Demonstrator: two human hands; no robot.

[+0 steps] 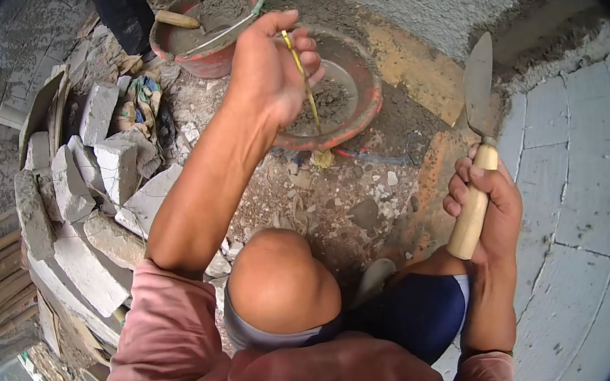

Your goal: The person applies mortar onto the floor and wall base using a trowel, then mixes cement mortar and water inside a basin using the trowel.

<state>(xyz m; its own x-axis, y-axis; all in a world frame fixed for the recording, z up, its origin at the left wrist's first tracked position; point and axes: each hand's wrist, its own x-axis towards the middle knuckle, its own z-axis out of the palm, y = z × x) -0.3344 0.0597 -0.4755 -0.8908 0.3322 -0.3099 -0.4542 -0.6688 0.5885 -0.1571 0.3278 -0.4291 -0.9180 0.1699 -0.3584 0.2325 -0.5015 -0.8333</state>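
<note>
My left hand (282,64) is raised above an orange-rimmed basin (373,94), palm turned up and fingers curled. A thin yellow strip (299,69) hangs from it down over the basin's front rim; the fingers appear closed on it. Wet grey mortar (328,100) lies in the basin. At the right, my right hand (492,194) is wrapped round the wooden handle of a trowel (479,85), whose blade points up and away from me beside the grey wall.
A red bucket (209,63) of mortar with a wooden-handled tool stands behind the basin. Broken blocks (82,172) are heaped at the left. Another person's leg (123,15) shows at the top. A block wall (568,158) runs along the right; rubble covers the ground.
</note>
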